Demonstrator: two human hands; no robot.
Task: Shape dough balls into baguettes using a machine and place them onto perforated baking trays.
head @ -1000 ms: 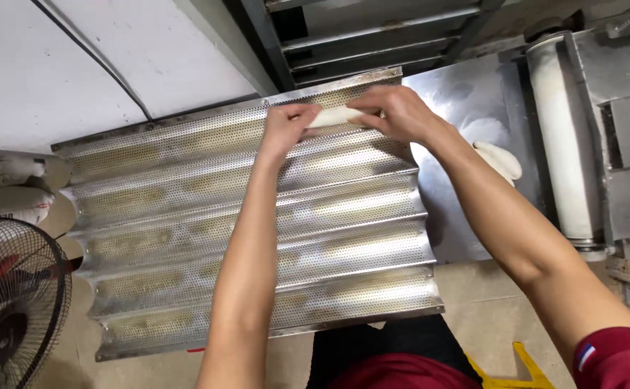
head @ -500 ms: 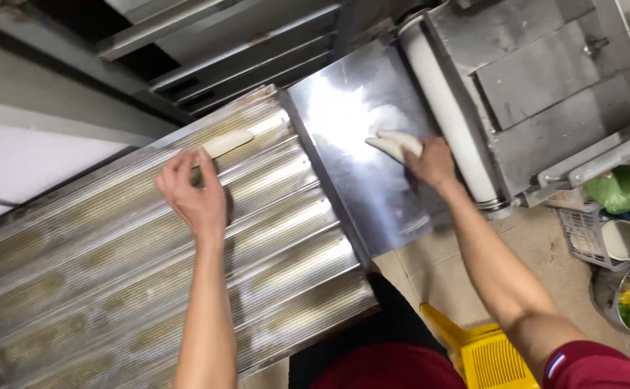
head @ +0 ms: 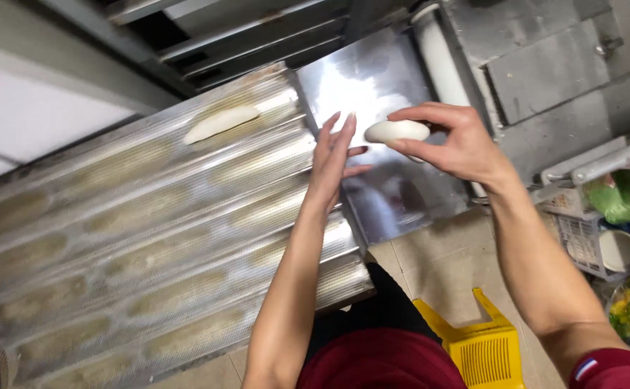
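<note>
The perforated baguette tray [head: 149, 238] lies on the left, its troughs running side by side. One shaped dough piece [head: 221, 123] lies in the trough farthest from the person. Right of the tray, touching its edge, sits the metal sheet [head: 372, 108] of the moulding machine, with the roller [head: 441, 61] along its far right side. Above the sheet, the right hand [head: 459, 140] holds a dough piece [head: 397, 131]; the left hand [head: 335, 155] is just left of it. A plastic stool [head: 480, 346] stands on the floor below, and a basket [head: 588, 238] sits at the right.

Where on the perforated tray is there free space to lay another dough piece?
One shaped dough piece lies in the far groove of the perforated tray. The nearer grooves are bare. The right end is crowded: the left hand and the right hand, holding a dough roll.
</note>
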